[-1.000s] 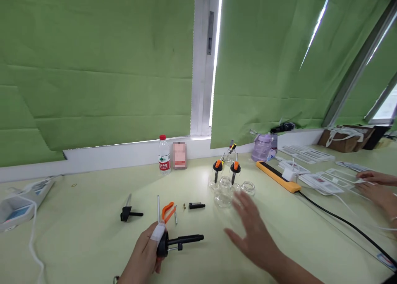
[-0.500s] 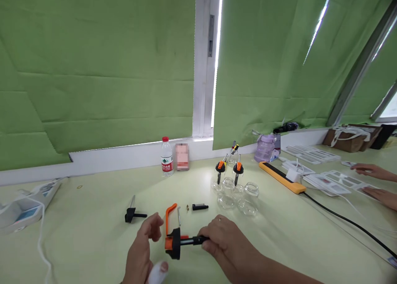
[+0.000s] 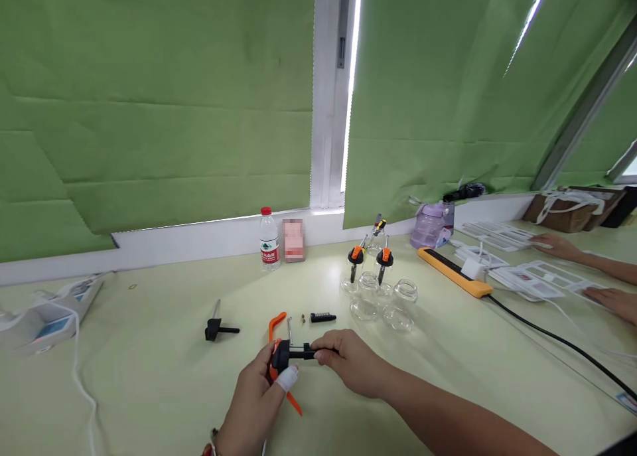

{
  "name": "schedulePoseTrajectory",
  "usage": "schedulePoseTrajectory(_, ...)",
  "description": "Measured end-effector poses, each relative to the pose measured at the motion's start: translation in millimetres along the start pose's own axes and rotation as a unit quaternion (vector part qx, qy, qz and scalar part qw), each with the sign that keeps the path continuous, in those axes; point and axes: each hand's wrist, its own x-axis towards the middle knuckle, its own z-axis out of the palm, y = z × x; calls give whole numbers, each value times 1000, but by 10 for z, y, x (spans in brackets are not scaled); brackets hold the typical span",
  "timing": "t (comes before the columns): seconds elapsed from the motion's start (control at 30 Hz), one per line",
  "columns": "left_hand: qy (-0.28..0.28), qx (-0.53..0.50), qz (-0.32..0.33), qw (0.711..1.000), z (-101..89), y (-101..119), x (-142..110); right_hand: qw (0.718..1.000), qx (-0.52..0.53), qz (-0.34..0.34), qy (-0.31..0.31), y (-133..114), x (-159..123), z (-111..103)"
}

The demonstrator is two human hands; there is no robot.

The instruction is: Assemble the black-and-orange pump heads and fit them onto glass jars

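Observation:
Both my hands hold a black and orange pump head [image 3: 284, 356] just above the pale green table [image 3: 149, 376]. My left hand [image 3: 259, 396], thumb wrapped in white tape, grips its round black body and orange lever. My right hand [image 3: 348, 362] is closed round the black tube that sticks out to the right. Just beyond lie an orange trigger piece [image 3: 275, 322], a thin metal pin [image 3: 289, 328], a small brass bit [image 3: 303, 320] and a short black ribbed part [image 3: 323, 317]. Another black pump part [image 3: 219, 326] lies further left.
Clear glass jars [image 3: 381, 300] with two orange-topped pump heads [image 3: 369, 260] stand mid-table. A water bottle [image 3: 269, 239] and pink box [image 3: 292, 239] sit by the window sill. An orange power strip [image 3: 450, 273] and black cable [image 3: 557, 350] run right. Another person's hands [image 3: 582, 270] work over white trays. A white device [image 3: 44, 313] sits far left.
My right hand came in from above the jars and closed on the pump's black tube. My left hand let go, then gripped the body again. The pump moved slightly farther from me.

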Motion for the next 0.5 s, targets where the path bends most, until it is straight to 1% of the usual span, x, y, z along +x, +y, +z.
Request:
schedulePoseTrajectory(0.13,50,-22,-36,998,10,-89,73,998,29,59,2,176,132,56)
schedulePoseTrajectory(0.27,30,-25,-64,997,2,-116,116,994,67,83,-14,320,221,97)
schedulePoseTrajectory(0.4,21,-30,-80,996,28,-115,125,993,90,76,-16,409,259,98)
schedulePoseTrajectory(0.5,19,-44,-75,996,54,-132,131,992,109,69,-12,439,270,99)
